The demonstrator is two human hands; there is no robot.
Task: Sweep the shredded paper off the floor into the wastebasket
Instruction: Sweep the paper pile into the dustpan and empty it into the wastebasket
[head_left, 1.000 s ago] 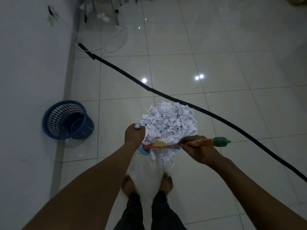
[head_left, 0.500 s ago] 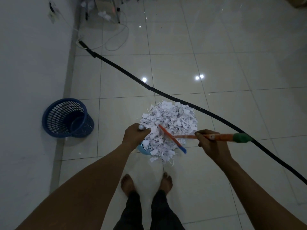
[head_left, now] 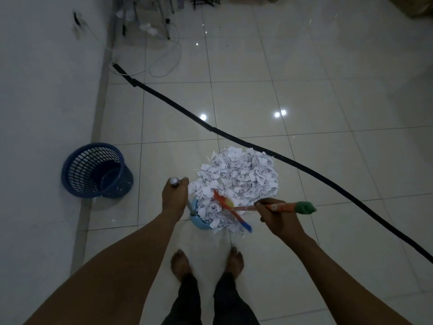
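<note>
At the left of the frame the blue wastebasket (head_left: pixel 96 171) stands by the wall, well apart from the pile, ready to receive it. At centre the left hand (head_left: pixel 174 195) grips the upright dustpan handle (head_left: pixel 174 181), steadying the light-blue dustpan (head_left: pixel 199 222) at the near edge of the shredded paper (head_left: pixel 236 181). The right hand (head_left: pixel 278 215) clasps the broom handle (head_left: pixel 290 206), the broom head (head_left: pixel 230 213) angled to drag paper panward. Since half a second ago, that head has swung slightly nearer the pan.

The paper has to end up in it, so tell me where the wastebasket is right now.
In the head view the blue wastebasket stands on the floor at the person's left, against the wall's base, apart from the left hand and the shredded paper pile.
</note>
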